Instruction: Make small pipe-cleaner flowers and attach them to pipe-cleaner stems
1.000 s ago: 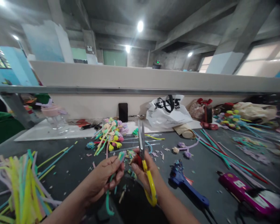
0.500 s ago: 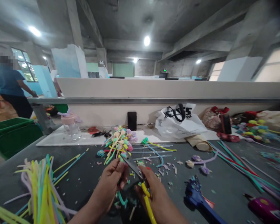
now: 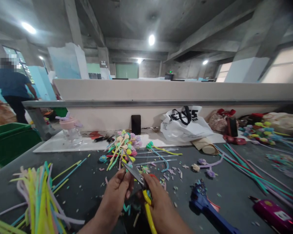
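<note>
My right hand [image 3: 158,198] is wrapped round scissors [image 3: 136,174] with yellow handles; the blades point up and left, apart at the tips. Beside the blades, my left hand [image 3: 116,191] is closed in a pinch on a teal fuzzy pipe cleaner, mostly hidden by the fingers. Teal pieces [image 3: 127,208] show just below that hand. Beyond the blades lies a pile of small pipe-cleaner flowers [image 3: 124,144] in pink, yellow, lilac and teal. A teal-headed flower on a blue stem [image 3: 158,156] lies to its right.
Loose pipe cleaners [image 3: 36,198] lie at left, more strands [image 3: 249,165] at right. A blue-handled tool [image 3: 207,204] and a magenta tool [image 3: 273,214] lie near right. Behind are a bottle [image 3: 69,131], phone [image 3: 136,124] and white bag [image 3: 185,125]. A person [image 3: 12,84] stands by a green bin [image 3: 12,139].
The view has shifted slightly, moving the bench things left and up in the picture. The scissor blades look a little further apart. The person at far left has turned away and stepped.
</note>
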A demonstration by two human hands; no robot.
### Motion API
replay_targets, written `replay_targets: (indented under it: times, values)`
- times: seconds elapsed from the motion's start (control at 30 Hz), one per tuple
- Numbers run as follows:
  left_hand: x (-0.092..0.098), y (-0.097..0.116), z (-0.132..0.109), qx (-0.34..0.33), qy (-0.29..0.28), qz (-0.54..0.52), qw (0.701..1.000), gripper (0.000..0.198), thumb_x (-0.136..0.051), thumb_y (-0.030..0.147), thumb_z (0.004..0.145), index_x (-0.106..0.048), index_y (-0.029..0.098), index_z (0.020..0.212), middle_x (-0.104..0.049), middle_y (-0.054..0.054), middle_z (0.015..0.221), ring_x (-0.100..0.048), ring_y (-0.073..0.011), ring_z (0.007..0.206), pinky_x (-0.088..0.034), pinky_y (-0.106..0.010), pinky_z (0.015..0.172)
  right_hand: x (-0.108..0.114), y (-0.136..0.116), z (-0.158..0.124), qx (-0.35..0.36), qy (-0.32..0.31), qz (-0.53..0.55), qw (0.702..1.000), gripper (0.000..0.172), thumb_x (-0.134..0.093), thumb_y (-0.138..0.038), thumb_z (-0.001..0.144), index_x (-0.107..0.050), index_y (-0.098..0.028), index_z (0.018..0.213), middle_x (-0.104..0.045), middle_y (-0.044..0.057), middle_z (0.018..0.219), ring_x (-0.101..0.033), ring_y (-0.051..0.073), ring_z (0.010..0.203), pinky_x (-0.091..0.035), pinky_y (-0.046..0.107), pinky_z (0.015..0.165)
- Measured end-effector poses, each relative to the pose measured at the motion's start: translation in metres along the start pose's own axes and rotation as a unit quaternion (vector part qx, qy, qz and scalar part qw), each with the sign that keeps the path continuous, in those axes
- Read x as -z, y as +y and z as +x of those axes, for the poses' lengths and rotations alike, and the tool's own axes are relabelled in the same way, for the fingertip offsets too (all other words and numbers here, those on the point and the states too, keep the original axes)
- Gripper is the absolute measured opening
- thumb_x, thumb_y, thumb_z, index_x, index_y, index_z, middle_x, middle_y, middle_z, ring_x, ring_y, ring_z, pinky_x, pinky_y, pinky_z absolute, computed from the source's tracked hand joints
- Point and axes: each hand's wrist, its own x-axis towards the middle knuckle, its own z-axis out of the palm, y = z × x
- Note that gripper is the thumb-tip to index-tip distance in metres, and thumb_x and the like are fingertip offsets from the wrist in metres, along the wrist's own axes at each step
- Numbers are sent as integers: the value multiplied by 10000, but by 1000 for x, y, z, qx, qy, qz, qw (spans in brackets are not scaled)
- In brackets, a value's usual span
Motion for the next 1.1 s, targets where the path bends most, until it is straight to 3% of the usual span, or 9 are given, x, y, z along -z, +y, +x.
replay_targets:
  times: [0.2, 0.5, 0.7, 0.97, 1.1]
  values:
    - [1, -1, 0, 4, 27, 17, 999, 405, -574, 539, 720, -477, 165, 601, -421, 56, 507, -329, -64, 438, -278, -183, 427, -5, 3, 1, 45, 8, 55, 997, 424, -535, -192, 774, -489, -224, 1194, -595, 89, 1096, -560, 213, 998, -445, 345, 872]
    - [0, -2, 0, 26, 42, 9, 999, 409, -610, 554, 676, -514, 157, 648, -453, 48, 519, -356, -69, 453, -290, -176, 424, -9, 10, -1, 46, 15, 49, 998, 338, -532, -221, 781, -529, -247, 1117, -634, 56, 1031, -593, 194, 869, -463, 289, 771]
    - [1, 0, -1, 33, 35, 24, 999, 426, -608, 576, 657, -563, 153, 672, -468, 37, 538, -384, -79, 463, -296, -179, 426, -9, 9, -2, 44, -6, 86, 995, 262, -497, -219, 794, -557, -247, 1048, -654, 9, 780, -582, 150, 626, -458, 234, 588]
    - [4, -2, 4, 52, 43, -5, 998, 409, -621, 549, 663, -546, 147, 681, -477, 45, 532, -363, -61, 454, -266, -157, 410, 0, 3, 2, 21, 7, 83, 996, 279, -518, -240, 782, -553, -235, 1059, -654, 46, 881, -602, 188, 744, -466, 280, 681]
    - [10, 1, 7, 83, -28, -100, 991, 347, -600, 481, 732, -538, 141, 695, -454, 59, 495, -289, -31, 395, -186, -147, 385, 8, 1, 7, 46, -3, 187, 981, 316, -503, -269, 809, -502, -224, 1122, -624, 39, 933, -588, 171, 794, -473, 263, 710]
